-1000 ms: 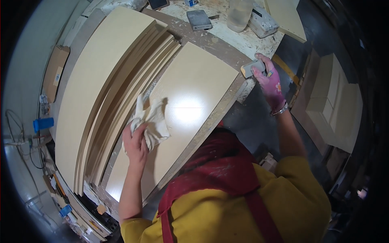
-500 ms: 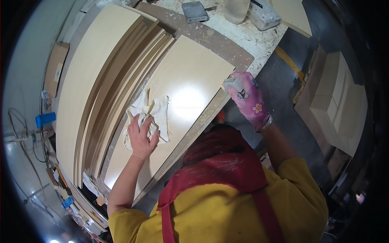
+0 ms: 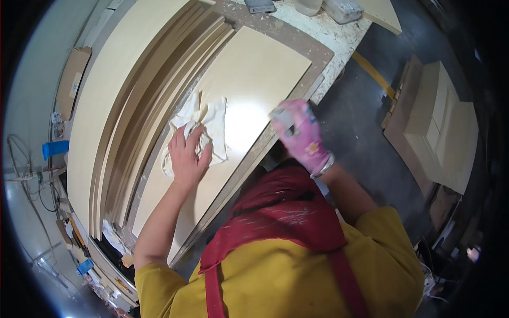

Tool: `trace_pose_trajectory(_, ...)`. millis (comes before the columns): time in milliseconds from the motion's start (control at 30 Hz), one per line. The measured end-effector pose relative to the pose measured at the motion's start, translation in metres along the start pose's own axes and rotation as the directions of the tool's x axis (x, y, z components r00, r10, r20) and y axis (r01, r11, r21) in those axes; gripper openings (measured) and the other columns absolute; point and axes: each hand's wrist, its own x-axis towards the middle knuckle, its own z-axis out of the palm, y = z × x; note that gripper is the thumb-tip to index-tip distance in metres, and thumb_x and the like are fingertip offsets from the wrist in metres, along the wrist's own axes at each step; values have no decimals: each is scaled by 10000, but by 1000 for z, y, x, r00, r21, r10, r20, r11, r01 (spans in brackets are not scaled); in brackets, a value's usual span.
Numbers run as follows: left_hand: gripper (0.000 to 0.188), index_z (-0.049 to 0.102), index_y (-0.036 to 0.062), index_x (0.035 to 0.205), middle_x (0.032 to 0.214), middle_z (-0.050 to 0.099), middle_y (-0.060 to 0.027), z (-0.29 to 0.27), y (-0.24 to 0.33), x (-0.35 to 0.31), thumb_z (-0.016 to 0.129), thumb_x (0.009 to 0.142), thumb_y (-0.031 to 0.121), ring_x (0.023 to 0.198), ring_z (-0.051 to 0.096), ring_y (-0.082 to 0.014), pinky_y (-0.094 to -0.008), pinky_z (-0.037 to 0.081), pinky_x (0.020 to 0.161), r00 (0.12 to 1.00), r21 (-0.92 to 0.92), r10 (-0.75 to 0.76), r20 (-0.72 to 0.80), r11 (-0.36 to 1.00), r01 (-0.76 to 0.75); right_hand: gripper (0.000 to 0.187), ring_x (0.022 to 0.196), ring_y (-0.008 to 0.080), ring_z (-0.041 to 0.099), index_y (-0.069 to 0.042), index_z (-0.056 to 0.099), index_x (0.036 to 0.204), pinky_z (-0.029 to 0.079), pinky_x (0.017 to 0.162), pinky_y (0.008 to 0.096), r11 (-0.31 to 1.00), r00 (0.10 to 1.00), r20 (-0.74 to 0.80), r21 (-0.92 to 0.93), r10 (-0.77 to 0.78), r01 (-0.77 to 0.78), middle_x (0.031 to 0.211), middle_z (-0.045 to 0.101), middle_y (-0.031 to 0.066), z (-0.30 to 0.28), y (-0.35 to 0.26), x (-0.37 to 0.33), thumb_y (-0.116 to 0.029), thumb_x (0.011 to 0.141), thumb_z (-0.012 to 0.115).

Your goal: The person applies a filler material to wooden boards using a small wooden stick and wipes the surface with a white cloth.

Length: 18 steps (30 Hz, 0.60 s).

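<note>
A pale, wood-coloured panel (image 3: 265, 63) lies in front of me on the worktable. My bare left hand (image 3: 186, 158) rests on its left part, fingers curled over a bunched white cloth (image 3: 216, 114). At the panel's near right edge is my right hand (image 3: 303, 139), in a pink flowered glove. It is closed round a small pale grey block (image 3: 283, 120), blurred and partly covered by the fingers; the block sits against the edge.
Several curved wooden panels (image 3: 114, 95) stand stacked left of the flat one. A grey box-like block (image 3: 260, 6) and a clear plastic container (image 3: 342, 10) sit at the table's far end. More pale boards (image 3: 437, 124) are piled at the right.
My right hand has moved left and toward me along the panel's edge with the block. My left hand stays on the cloth. The whole view has shifted slightly.
</note>
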Motion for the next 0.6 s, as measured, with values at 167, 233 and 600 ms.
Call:
trace_pose_trajectory(167, 314, 594, 92, 1057, 1062, 547, -162, -17, -12, -5, 631, 751, 152, 984, 524, -345, -411, 414, 843, 998, -220, -53, -17, 974, 48, 319, 909, 306, 597, -33, 550, 1074, 489, 790, 364, 987, 985, 157, 131, 75, -96, 1022, 570, 145, 28, -48, -50, -148, 798, 664)
trace_pose_trajectory(233, 265, 596, 81, 1006, 990, 568, -156, -38, -30, -25, 614, 742, 88, 903, 560, -346, -398, 456, 774, 998, -262, -57, -17, 964, 51, 390, 918, 278, 602, -15, 521, 1135, 487, 813, 355, 970, 983, 31, 162, 181, -183, 1022, 589, 157, 14, -37, -43, -153, 802, 671)
trace_pose_trajectory(600, 328, 569, 95, 1044, 946, 517, -175, -82, -94, -163, 626, 722, 129, 870, 512, -364, -438, 411, 746, 998, 109, 15, 58, 994, -21, 303, 859, 184, 573, -42, 536, 1105, 473, 700, 298, 992, 961, -249, 50, 122, -113, 1008, 558, 64, 8, 7, -10, -170, 854, 647)
